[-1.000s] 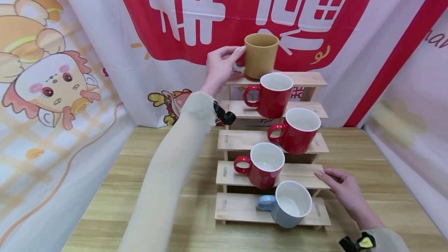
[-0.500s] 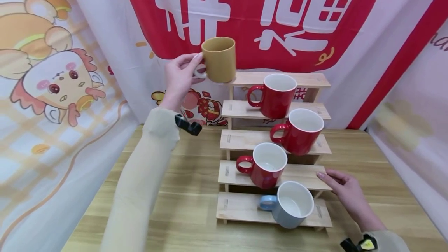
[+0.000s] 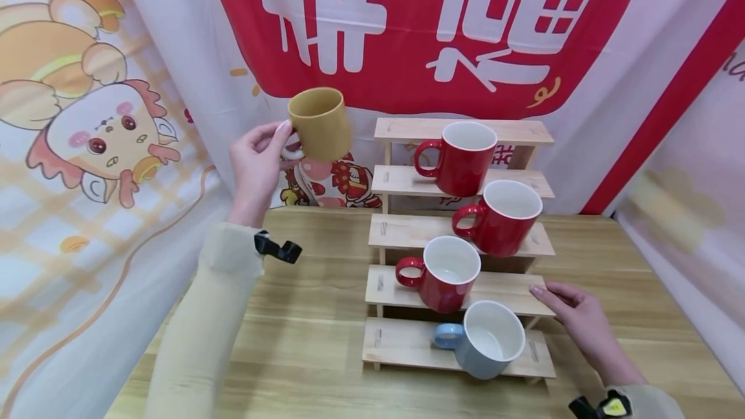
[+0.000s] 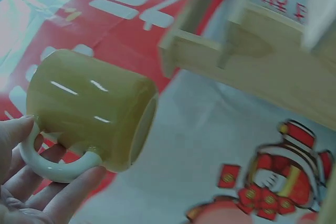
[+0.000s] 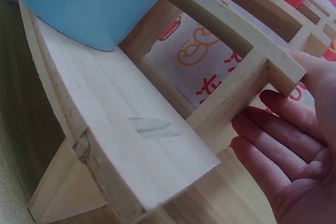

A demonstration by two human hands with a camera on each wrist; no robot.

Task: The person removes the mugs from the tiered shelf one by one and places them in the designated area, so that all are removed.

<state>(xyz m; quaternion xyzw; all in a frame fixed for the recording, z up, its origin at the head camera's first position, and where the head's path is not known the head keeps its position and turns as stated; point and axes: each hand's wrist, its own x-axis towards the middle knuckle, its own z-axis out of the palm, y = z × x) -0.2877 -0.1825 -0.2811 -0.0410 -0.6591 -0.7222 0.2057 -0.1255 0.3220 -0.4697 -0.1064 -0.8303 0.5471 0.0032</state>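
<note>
Before printed cloth (image 3: 404,86), the left hand (image 3: 256,161) pinches a yellow mug (image 3: 322,129), the right hand (image 3: 579,319) shelving (image 3: 512,293).

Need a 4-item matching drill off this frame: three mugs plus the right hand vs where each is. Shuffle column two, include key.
Column one
1. Blue mug
2. Yellow mug
3. Right hand
4. Highest red mug

Column two
A. At the right end of the second shelf from the bottom
B. On the second shelf from the top
C. On the bottom shelf
D. Gripped by the left hand

Pairs: 1-C, 2-D, 3-A, 4-B
</note>
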